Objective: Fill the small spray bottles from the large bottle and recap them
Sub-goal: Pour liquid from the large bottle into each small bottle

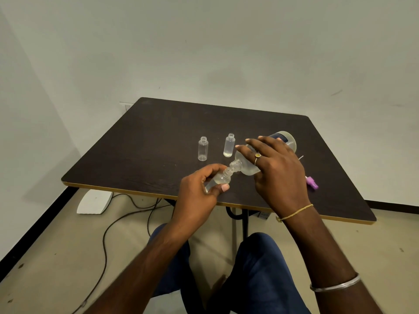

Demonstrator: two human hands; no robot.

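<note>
Dark table: right hand grips tilted large bottle, left hand small bottle (mouths touching).

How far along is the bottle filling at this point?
Early. The right hand tips the large bottle into a small bottle held by the left hand. Behind, one uncapped bottle shows a little liquid; the other looks empty. A purple cap lies on the table; nothing is recapped.
</note>
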